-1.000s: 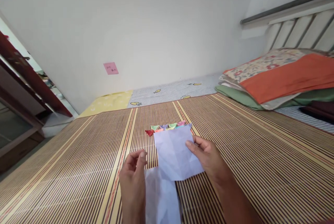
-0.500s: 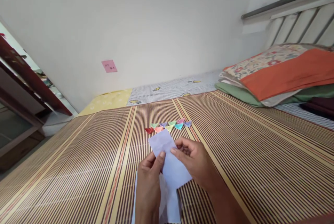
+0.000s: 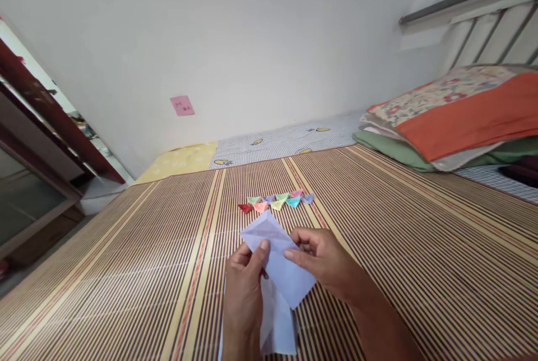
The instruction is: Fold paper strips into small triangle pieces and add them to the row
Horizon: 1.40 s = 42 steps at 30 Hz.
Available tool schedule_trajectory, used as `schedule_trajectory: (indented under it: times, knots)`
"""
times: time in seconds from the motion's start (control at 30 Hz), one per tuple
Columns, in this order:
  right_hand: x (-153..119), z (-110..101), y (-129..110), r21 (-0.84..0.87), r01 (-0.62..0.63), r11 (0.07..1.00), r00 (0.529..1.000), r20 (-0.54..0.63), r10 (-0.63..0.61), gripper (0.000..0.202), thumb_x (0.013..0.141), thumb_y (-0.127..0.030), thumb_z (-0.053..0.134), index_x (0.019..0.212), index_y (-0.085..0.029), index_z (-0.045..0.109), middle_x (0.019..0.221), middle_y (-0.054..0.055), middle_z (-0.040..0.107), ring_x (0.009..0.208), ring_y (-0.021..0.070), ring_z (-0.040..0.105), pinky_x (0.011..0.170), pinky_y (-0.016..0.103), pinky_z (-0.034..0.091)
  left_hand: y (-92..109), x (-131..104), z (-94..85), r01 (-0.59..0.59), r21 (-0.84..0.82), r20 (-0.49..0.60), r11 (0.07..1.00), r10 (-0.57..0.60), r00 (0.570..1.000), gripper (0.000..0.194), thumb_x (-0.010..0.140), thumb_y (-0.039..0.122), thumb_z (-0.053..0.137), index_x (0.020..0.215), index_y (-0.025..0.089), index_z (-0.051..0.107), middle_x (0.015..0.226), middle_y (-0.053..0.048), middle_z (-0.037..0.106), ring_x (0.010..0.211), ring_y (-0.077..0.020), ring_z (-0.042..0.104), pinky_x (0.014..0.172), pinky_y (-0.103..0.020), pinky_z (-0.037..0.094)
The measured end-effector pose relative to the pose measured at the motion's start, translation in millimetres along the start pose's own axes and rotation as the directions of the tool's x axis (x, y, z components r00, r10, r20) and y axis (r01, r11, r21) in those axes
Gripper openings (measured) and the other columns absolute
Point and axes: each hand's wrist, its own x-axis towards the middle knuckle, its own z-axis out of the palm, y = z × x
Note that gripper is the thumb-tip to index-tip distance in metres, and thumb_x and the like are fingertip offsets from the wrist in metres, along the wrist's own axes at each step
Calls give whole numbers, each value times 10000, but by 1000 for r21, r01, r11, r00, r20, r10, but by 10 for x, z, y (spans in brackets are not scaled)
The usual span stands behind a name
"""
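Between my hands is a pale lavender sheet of paper (image 3: 286,277), tilted with a corner pointing away from me and crease lines across its upper part. My left hand (image 3: 246,285) pinches its left edge, thumb on top and fingers underneath. At the right edge, my right hand (image 3: 321,257) grips it between thumb and curled fingers. Below the sheet, partly covered by my left hand, lies more pale blue-white paper (image 3: 279,330) on the striped mat. Just beyond the sheet sit several small folded paper triangles (image 3: 278,204) in two rows, in red, orange, yellow, green, teal, pink and purple.
A striped bamboo mat (image 3: 126,254) covers the bed. Folded bedding with an orange and floral cover (image 3: 462,117) is stacked at the right, near a radiator (image 3: 496,36). A pink note (image 3: 182,106) is stuck on the white wall. A doorway stands at the far left.
The lavender sheet has turned slightly, its far corner now pointing more directly away, and its creases show more clearly. My right hand has shifted a little right and down along the edge.
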Motion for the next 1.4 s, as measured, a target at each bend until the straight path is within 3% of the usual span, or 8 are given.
schedule_trajectory:
  times: [0.2, 0.3, 0.43, 0.77, 0.93, 1.1, 1.3, 1.4]
  knots:
    - [-22, -148, 7, -95, 14, 995, 1000, -23, -17, 230, 861, -344, 698, 715, -184, 622, 657, -17, 548, 589, 127, 482, 505, 222, 352, 89, 45, -69, -153, 14, -124, 988, 154, 980, 331, 738, 434, 875, 662, 158, 708, 601, 6, 609, 563, -107, 486, 522, -200, 393]
    - [-26, -163, 12, -60, 10, 998, 997, -82, -15, 237, 850, -357, 709, 718, -186, 612, 646, -22, 545, 569, 121, 474, 493, 221, 349, 122, 12, -37, -93, 123, 33, 988, 89, 995, 321, 791, 469, 828, 827, 156, 769, 710, -39, 683, 632, -145, 563, 543, -224, 421]
    - [-21, -141, 7, -11, 11, 1000, 998, -69, -12, 240, 866, -363, 708, 734, -187, 613, 641, -25, 575, 555, 119, 503, 502, 229, 379, 40, -20, 20, 5, 226, 190, 974, -49, 981, 352, 802, 454, 822, 680, 139, 723, 596, -2, 585, 550, -118, 460, 536, -235, 379]
    - [-15, -103, -61, 10, 64, 998, 993, -100, -63, 115, 868, -298, 716, 855, -185, 692, 743, 1, 679, 672, 156, 622, 617, 268, 483, 9, -16, 78, -49, 30, -58, 998, 51, 997, 429, 702, 437, 904, 554, 165, 607, 517, 37, 527, 526, -100, 454, 536, -213, 392]
    - [-64, -76, -102, -81, 91, 992, 991, -90, -99, 172, 905, -307, 687, 781, -188, 672, 693, -19, 599, 627, 139, 549, 568, 252, 431, 57, -55, 136, 4, -78, 20, 997, -2, 1000, 286, 674, 343, 925, 784, 143, 752, 698, -22, 716, 636, -163, 643, 615, -266, 507]
    - [-71, -73, -122, -90, 114, 989, 981, -144, -127, 84, 886, -276, 702, 847, -201, 702, 714, -13, 629, 641, 145, 563, 572, 253, 445, 62, -72, 187, 11, -244, -19, 970, -16, 1000, 447, 650, 237, 938, 1060, 165, 775, 948, -75, 815, 969, -292, 759, 867, -378, 590]
    - [-60, -106, -86, -155, 200, 967, 935, -266, -236, 196, 890, -213, 691, 1080, -227, 733, 895, 34, 716, 829, 197, 668, 754, 322, 547, 81, -56, 198, -17, -322, -129, 946, -26, 991, 483, 684, 172, 910, 1139, 148, 751, 961, -90, 827, 969, -298, 786, 902, -392, 620]
    - [-110, -139, -156, -299, 282, 912, 919, -188, -346, 433, 913, -109, 580, 1279, -301, 711, 1222, 62, 712, 1141, 246, 660, 988, 415, 521, 94, -58, 202, -37, -313, -177, 949, -20, 984, 467, 698, 155, 890, 1141, 140, 746, 980, -100, 827, 967, -299, 788, 897, -395, 629]
